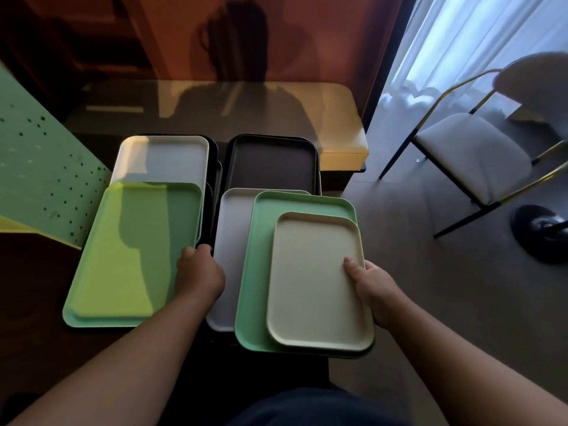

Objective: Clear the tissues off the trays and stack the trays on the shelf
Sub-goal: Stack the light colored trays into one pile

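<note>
Several trays lie spread over a dark surface. A large green tray (129, 259) sits at the near left, and my left hand (198, 272) grips its right edge. A small cream tray (316, 281) rests on a mint green tray (261, 272), which overlaps a grey tray (229, 241). My right hand (373, 287) holds the right edge of the cream tray, thumb on top. Behind them lie a white tray (163, 158) on black trays and a dark brown tray (270, 162). No tissue shows on any tray.
A green perforated panel (40, 176) stands at the left. A yellow padded bench (341, 124) runs along the back under a red-brown wall. A white-seated chair (473, 152) and a black round stand base (541, 232) occupy the grey floor at the right.
</note>
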